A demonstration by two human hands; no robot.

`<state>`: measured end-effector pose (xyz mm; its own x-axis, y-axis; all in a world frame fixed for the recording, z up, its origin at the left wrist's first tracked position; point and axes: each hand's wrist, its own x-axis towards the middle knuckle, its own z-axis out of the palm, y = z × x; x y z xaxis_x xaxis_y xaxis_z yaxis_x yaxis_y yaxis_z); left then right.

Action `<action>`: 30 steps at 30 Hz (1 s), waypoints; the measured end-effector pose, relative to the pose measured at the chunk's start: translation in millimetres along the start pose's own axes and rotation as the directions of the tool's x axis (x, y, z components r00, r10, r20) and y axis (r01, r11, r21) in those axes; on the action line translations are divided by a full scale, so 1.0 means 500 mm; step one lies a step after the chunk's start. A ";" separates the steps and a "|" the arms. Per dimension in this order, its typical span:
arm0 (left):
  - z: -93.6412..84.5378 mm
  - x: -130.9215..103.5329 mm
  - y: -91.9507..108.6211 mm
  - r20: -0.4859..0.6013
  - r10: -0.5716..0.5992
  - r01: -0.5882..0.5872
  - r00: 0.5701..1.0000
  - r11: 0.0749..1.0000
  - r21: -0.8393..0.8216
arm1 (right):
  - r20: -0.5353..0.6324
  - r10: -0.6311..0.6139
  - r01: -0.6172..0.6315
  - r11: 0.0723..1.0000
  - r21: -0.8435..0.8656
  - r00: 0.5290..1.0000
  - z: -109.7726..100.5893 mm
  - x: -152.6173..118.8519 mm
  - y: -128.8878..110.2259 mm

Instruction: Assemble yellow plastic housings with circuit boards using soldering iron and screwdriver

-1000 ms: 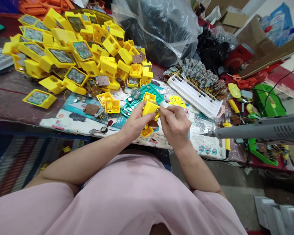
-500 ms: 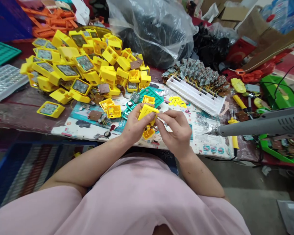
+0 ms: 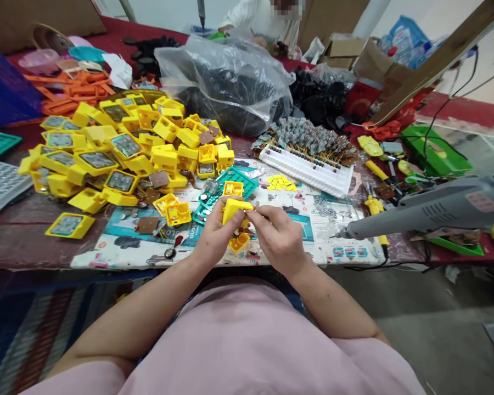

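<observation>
My left hand (image 3: 213, 237) is wrapped round a small yellow plastic casing (image 3: 232, 208), its thumb lying over the face with tiny holes. My right hand (image 3: 283, 237) pinches at the casing's right corner; whatever sits between those fingertips is too small to make out. Below the hands lies an open yellow casing half (image 3: 239, 242). Another yellow half (image 3: 233, 189) rests just beyond them on a teal tray (image 3: 247, 185). To the left, a yellow shell (image 3: 178, 214) with round recesses lies on the printed sheet.
Yellow casings (image 3: 125, 145) are heaped at left. A white rack (image 3: 307, 170) with wired parts stands behind small yellow pieces (image 3: 280, 182). A grey electric screwdriver (image 3: 420, 211) juts in from the right. A clear bag (image 3: 230, 82) sits at the back, with a person (image 3: 267, 24) beyond.
My view has tilted upward, bringing the table's far side and a person there into sight. Both hands stay at the yellow casing, which is turned slightly.
</observation>
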<state>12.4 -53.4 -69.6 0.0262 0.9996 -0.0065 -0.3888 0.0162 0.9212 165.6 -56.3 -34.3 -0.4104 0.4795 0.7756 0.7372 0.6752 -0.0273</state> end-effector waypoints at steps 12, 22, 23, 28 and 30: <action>0.025 0.009 0.038 -0.002 -0.077 0.077 0.997 0.993 0.094 | -0.007 0.147 -0.144 0.981 0.129 0.989 -0.006 -0.003 -0.002; 0.031 0.024 0.066 0.024 -0.223 0.223 0.975 0.947 -0.232 | 0.313 0.575 -0.573 0.349 0.742 0.756 -0.021 -0.034 0.036; 0.033 0.025 0.068 0.024 -0.237 0.235 0.971 0.938 -0.254 | 0.340 0.579 -0.597 0.338 0.727 0.741 -0.018 -0.039 0.037; 0.048 0.034 0.083 -0.015 -0.378 0.348 0.926 0.867 -0.356 | 0.403 0.617 -0.670 0.286 0.685 0.676 -0.007 -0.055 0.041; 0.055 0.037 0.089 -0.057 -0.414 0.362 0.909 0.849 -0.385 | 0.432 0.625 -0.691 0.252 0.677 0.650 -0.005 -0.058 0.042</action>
<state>21.0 -34.9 -18.2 0.1320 0.9028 -0.4093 -0.6753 0.3842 0.6295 194.6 -57.6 -55.8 -0.0380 0.9758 0.2152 0.1057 0.2181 -0.9702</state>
